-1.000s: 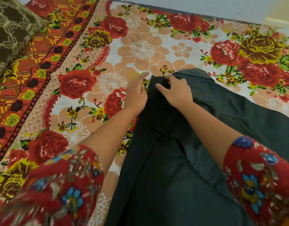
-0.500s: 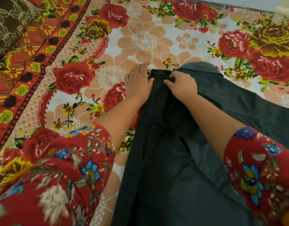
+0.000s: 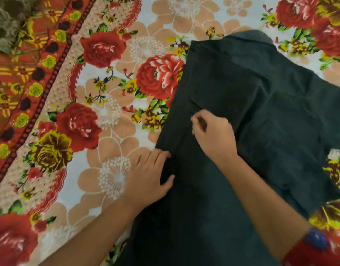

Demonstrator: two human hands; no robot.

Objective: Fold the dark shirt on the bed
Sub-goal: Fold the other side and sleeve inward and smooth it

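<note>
The dark shirt (image 3: 251,116) lies spread on the floral bedsheet (image 3: 111,116), its left side folded over into a long straight edge. My left hand (image 3: 149,175) sits on that left edge about halfway down, with fabric caught between thumb and fingers. A little farther up and to the right, my right hand (image 3: 213,135) has its fingers curled, pinching a crease in the folded layer. The shirt's lower part runs out of view at the bottom.
The bedsheet's red patterned border (image 3: 31,89) runs diagonally along the left. A brown patterned cushion or blanket (image 3: 6,22) lies at the top left corner. My red floral sleeve (image 3: 319,248) shows at the bottom right.
Both hands have moved from the shirt's top edge down along its left fold toward me. The left hand now grips the edge lower down.
</note>
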